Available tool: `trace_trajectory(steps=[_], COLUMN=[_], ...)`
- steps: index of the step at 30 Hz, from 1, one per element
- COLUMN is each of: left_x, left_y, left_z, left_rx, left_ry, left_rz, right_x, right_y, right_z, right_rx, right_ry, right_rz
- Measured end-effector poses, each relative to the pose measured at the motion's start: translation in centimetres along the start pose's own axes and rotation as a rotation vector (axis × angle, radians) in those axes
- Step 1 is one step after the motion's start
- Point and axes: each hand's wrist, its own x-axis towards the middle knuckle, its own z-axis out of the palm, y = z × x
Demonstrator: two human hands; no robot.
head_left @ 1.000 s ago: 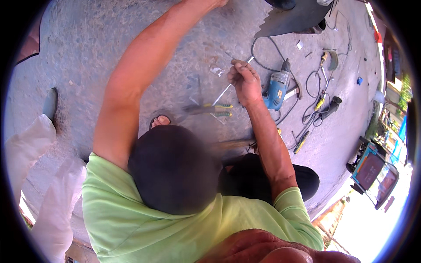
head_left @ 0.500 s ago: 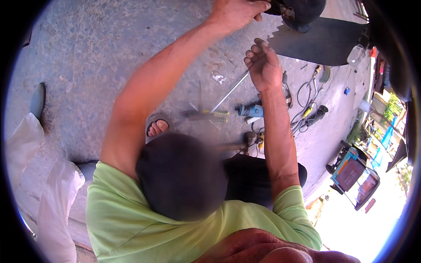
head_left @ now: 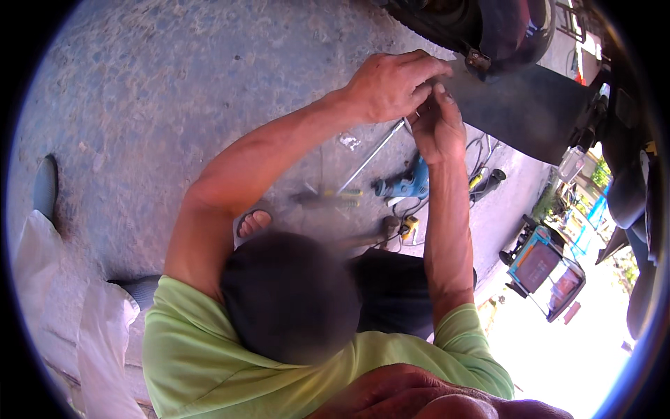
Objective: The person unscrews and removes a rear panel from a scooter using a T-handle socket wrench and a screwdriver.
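Note:
A dark, flat flap (head_left: 520, 112) sticks out beneath the rounded dark fender (head_left: 516, 35) of a vehicle at the upper right. At the flap's near left edge my left hand (head_left: 394, 85) is closed, thumb and fingers pinched together by its corner. Just below, my right hand (head_left: 441, 133) has its thumb on the same edge and its fingers curled. The fingertips of both hands almost meet and partly hide that edge. Part of a dark tyre (head_left: 440, 21) shows left of the fender.
On the concrete floor (head_left: 153, 126) lie a blue power tool (head_left: 405, 185), a long metal rod (head_left: 373, 155), a blurred yellow-and-black handled tool (head_left: 342, 198), a hammer (head_left: 387, 227) and cables. A blue-framed box-like object (head_left: 541, 265) stands at right. Pale trousers (head_left: 105, 335) show at left.
My left hand has come down from beside the fender to the flap's edge, close to my right hand. My right hand's fingers have closed at that edge. The view has shifted slightly.

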Motion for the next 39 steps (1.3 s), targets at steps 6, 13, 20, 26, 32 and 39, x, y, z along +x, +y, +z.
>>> trace_trajectory(steps=[6,13,20,26,32,39], left_x=[3.4,8.2,8.4,8.2,8.2,7.2], left_y=[1.2,1.1,0.9,-0.1,-0.1,-0.6], left_z=[-1.8,-0.9,0.0,1.3,1.8,2.3], left_rx=[-0.381,-0.145,-0.382,-0.151,-0.084,-0.11], left_ry=[-0.043,-0.312,-0.406,-0.256,-0.205,-0.069], left_rz=[-0.392,-0.319,-0.453,-0.355,-0.289,-0.217], right_x=[0.1,-1.6,-2.4,-2.1,-2.7,-3.8], right_y=[0.4,1.9,3.2,2.7,2.1,1.9], right_z=[-4.5,-4.6,-5.1,-5.7,-6.0,-6.9], right_rx=[0.123,0.085,0.045,0.072,0.114,0.054], right_ry=[-0.042,0.031,-0.048,-0.008,0.057,0.041], right_rz=[0.109,0.09,0.105,0.032,0.034,0.059])
